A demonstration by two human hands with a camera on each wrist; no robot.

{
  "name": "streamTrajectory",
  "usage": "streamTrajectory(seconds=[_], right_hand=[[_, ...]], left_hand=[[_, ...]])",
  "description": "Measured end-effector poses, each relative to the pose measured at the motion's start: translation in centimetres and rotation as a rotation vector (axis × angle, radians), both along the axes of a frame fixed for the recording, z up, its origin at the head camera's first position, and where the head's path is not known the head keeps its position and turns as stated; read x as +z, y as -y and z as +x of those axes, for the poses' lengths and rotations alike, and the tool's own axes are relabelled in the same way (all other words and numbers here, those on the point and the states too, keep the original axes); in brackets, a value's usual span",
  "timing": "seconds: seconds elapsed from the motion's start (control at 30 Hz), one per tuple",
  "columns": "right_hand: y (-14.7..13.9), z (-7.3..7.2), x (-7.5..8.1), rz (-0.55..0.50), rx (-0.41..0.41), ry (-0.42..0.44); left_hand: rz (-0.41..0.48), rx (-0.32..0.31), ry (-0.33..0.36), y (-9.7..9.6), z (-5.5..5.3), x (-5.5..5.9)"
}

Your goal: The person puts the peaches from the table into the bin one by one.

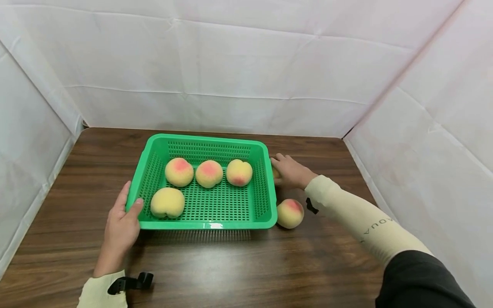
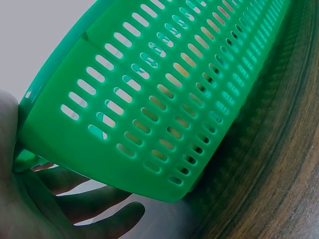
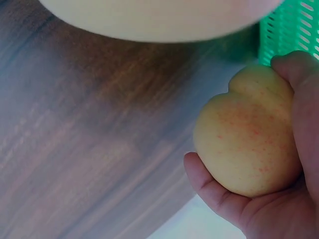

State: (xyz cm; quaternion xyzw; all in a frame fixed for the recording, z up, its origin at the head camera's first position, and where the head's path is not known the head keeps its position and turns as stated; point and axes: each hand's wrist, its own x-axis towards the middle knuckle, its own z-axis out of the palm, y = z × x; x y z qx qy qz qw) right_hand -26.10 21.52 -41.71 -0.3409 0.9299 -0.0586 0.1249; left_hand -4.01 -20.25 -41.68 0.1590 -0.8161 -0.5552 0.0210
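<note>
My left hand (image 1: 122,222) grips the left end of a green plastic basket (image 1: 239,225), thumb over the rim and fingers outside against the wall. In the left wrist view, the slotted wall of the basket (image 2: 149,114) rises beside those fingers. Just beyond the basket's right end, my right hand (image 1: 291,172) holds a yellow peach (image 3: 249,134) with a faint red blush, thumb and fingers curled round its sides. From the head view that peach is mostly hidden behind the hand. Another peach (image 1: 290,213), red on top, sits on the table by the basket's front right corner.
Inside the basket, three peaches make a row, the middle one (image 1: 209,174) among them, and one more peach (image 1: 167,202) lies front left. The brown wood-grain table (image 1: 215,269) is bounded by white cloth walls (image 1: 231,64) at the back and both sides.
</note>
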Motion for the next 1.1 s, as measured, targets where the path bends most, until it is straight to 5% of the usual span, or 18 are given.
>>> streamTrajectory(seconds=[0.6,1.1], right_hand=[[-1.1,0.2,3.6,-0.029,-0.049,-0.011],[-0.6,-0.1,6.0,-0.061,0.009,-0.068]], left_hand=[[-0.008,-0.006,0.003,0.0,-0.2,0.3],[-0.016,-0.017,0.009,0.1,-0.3,0.3]])
